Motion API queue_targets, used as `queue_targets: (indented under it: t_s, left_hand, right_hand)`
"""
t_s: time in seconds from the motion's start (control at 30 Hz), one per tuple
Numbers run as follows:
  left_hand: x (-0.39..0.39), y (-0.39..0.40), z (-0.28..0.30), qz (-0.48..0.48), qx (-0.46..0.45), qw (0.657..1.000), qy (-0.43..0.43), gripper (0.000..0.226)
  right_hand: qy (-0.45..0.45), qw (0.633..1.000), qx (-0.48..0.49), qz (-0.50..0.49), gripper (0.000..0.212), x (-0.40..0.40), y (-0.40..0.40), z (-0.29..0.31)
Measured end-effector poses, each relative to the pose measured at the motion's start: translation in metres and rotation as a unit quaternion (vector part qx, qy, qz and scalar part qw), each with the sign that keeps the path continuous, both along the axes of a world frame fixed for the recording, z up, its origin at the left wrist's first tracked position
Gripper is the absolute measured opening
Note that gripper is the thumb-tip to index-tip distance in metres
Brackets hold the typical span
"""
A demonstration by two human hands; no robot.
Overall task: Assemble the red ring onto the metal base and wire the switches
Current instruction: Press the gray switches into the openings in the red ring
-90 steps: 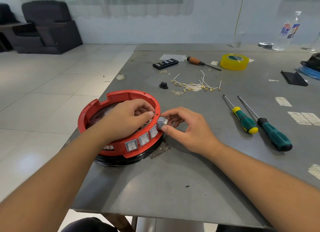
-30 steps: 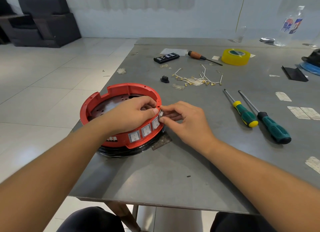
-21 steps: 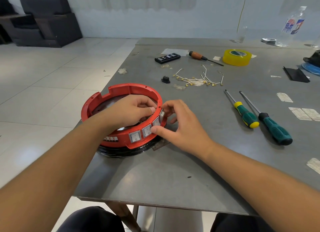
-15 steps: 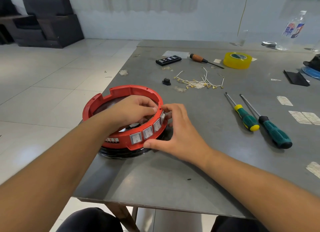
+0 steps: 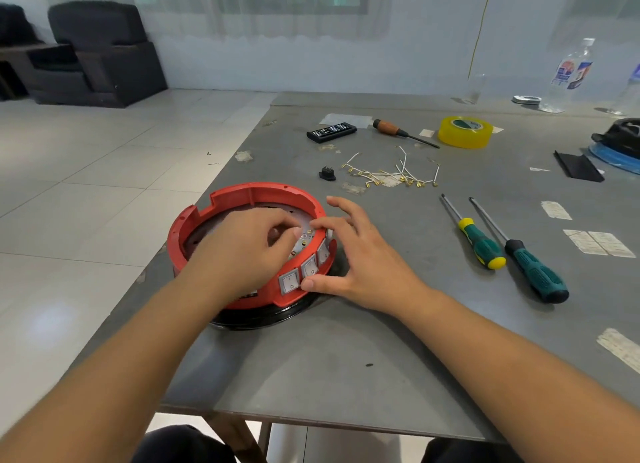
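Surface: grey surface carrying red ring near its left edge.
Around: two screwdrivers right, loose wires behind.
Left hand: inside ring, fingers curled, grasp unclear.
Right hand: fingers spread, touching switches.
Hidden: metal base mostly covered.

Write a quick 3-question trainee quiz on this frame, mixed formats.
1. True or false: the right hand holds a screwdriver.
2. How many screwdrivers with green handles lie on the table?
3. The yellow tape roll sits: A) inside the red ring B) at the table's far side C) on the floor.

Key: 1 false; 2 two; 3 B.
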State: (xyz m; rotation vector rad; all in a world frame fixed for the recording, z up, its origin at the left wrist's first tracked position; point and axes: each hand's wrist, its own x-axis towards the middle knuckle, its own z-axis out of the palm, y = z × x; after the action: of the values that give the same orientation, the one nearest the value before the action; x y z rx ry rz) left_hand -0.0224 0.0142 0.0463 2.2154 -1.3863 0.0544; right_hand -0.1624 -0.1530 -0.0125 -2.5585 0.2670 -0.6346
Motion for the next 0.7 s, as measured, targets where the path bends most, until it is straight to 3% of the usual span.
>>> queue_targets:
  t_s: [0.07,0.13,0.27,0.37,0.43,0.5,0.53,0.7]
  left_hand:
    - [-0.009,0.012,-0.008,0.048,-0.032,0.992,-0.115,0.034]
    - [-0.014,0.019,-0.016,0.09,-0.086,0.977,-0.174,0.039]
    - [-0.014,0.02,-0.029,0.171,-0.152,0.963,-0.142,0.032]
    - [-0.002,0.013,-0.036,0.194,-0.202,0.959,-0.041,0.024]
    - [0.011,0.009,-0.037,0.197,-0.239,0.944,0.111,0.018]
    - [0.019,0.007,-0.037,0.159,-0.253,0.908,0.293,0.03]
    - [0.021,0.007,-0.038,0.141,-0.251,0.894,0.343,0.038]
    - [0.04,0.0,-0.036,0.123,-0.189,0.896,0.384,0.055]
  right_hand:
    - [0.002,1.0,-0.025,0.004,0.083,0.001,-0.002,0.003]
    - [0.006,0.998,-0.056,0.013,0.083,0.003,-0.004,0.006]
    - [0.01,0.992,-0.122,0.025,0.084,-0.002,-0.006,0.01]
    - [-0.006,0.986,-0.164,0.008,0.074,-0.011,-0.009,0.014]
    - [-0.028,0.982,-0.185,0.003,0.064,-0.018,-0.012,0.015]
    - [-0.058,0.978,-0.199,0.012,0.054,-0.022,-0.011,0.015]
    - [-0.069,0.976,-0.207,0.014,0.051,-0.023,-0.01,0.016]
    - [-0.087,0.971,-0.221,0.028,0.044,-0.022,-0.01,0.022]
